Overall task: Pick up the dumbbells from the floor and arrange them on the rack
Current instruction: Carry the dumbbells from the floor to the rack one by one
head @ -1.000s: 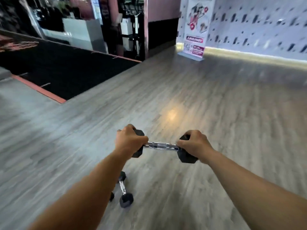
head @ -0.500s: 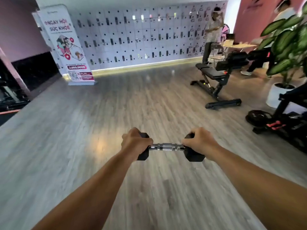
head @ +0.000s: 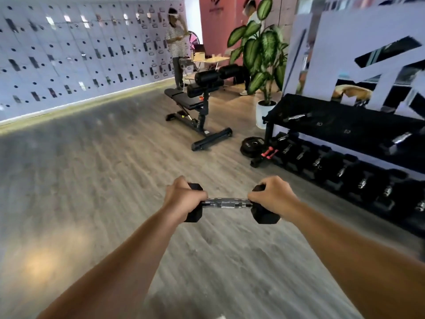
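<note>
1. Far left of the dumbbell (head: 226, 203): a wall of pale lockers (head: 76, 58) runs along the back, pretty blurry.
2. Left hand (head: 182, 196) is wrapped over the left head of the dumbbell, fingers curled shut around it (you mostly see the back of the hand).
3. The dumbbell itself is a black hex one with a knurled chrome handle, held level and crosswise, out in front of the person above the wood-look floor (head: 92, 192), not touching it. The handle between the two hands is bare.
4. Right hand (head: 272, 194) does the same on the right head, fingers closed over the top of it.
5. Beyond the dumbbell, a bit right of centre, sits a black workout bench (head: 195, 104) on the floor, with a person in a striped shirt (head: 176, 46) standing behind it near the lockers.
6. Further right there's a big leafy plant (head: 262, 49) in a white pot.
7. Right of the dumbbell is the rack (head: 340, 125): black, with a few dumbbells lying on its top shelf and a row of black ones along the bottom tier (head: 345, 171). A weight plate (head: 251, 146) leans at its near-left foot, next to some small red dumbbells (head: 269, 153). The held dumbbell is well apart from the rack.
</note>
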Demonstrator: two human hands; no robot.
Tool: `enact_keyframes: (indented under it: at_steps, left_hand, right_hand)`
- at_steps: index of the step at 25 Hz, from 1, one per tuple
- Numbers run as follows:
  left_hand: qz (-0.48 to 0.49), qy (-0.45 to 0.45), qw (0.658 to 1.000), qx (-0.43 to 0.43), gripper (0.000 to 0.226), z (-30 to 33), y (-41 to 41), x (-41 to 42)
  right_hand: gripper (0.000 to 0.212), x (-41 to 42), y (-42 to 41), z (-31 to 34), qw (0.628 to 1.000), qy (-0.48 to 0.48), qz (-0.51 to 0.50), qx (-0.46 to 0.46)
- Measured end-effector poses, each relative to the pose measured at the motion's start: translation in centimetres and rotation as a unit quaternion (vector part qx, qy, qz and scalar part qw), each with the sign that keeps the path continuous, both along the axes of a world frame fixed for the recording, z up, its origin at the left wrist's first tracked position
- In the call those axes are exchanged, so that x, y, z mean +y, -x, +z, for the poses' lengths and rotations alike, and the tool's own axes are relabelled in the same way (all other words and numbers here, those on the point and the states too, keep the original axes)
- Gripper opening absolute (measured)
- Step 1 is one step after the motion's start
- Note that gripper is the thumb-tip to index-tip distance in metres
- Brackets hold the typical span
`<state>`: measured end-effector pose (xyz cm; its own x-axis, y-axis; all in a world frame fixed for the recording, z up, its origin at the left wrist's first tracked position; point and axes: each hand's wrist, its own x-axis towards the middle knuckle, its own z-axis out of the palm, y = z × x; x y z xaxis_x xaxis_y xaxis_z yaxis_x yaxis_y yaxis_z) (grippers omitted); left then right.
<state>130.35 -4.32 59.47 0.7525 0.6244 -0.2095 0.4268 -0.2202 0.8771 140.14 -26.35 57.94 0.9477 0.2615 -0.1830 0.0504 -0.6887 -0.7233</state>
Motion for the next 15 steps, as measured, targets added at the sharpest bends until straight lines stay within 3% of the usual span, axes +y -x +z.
enact_keyframes:
  at_steps: [8,15]
  left_hand:
    - [-0.147,-0.029,0.989,0.012,0.041,-3.2,-28.0,-5.0]
    - [-0.245,-0.034,0.969,-0.007,0.037,-2.3,-48.8,-10.9]
  right_hand:
    - [0.012,-7.1,-20.4,-1.4,0.988,0.016,-0.154,0.000]
    - [0.025,-13.3,-36.1,-0.2,0.971,0.016,-0.238,-0.009]
